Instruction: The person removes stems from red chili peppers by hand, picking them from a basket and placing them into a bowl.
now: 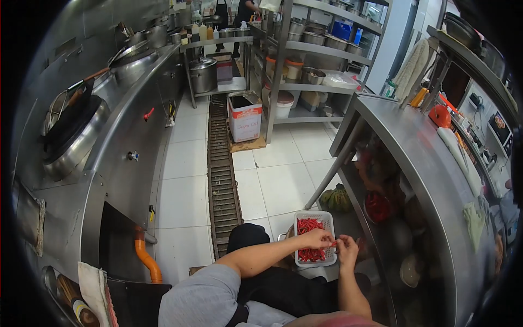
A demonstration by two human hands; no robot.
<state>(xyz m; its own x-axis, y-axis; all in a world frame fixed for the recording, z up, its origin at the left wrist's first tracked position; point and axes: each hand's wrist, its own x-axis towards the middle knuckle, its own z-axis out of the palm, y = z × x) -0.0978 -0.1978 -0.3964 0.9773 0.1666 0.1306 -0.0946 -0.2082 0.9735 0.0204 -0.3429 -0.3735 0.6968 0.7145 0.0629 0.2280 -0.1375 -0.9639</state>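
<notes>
Fingertips of the left hand (317,238) and right hand (347,252) are pinched close about a red chilli (334,243) (or so the small red piece looks) at the three o'clock rim of a white basket (318,264) of red chillies (309,224), roughly twelve o'clock from the wearer. A slackened pinch there could drop the piece outside the rim, and a bump from the left forearm (272,252) could tip the basket, whose support is mostly hidden. Farther out, goods under the steel table (406,133) at two o'clock sink into shadow, while two people (223,9) towards eleven o'clock are cut off by the top edge.
</notes>
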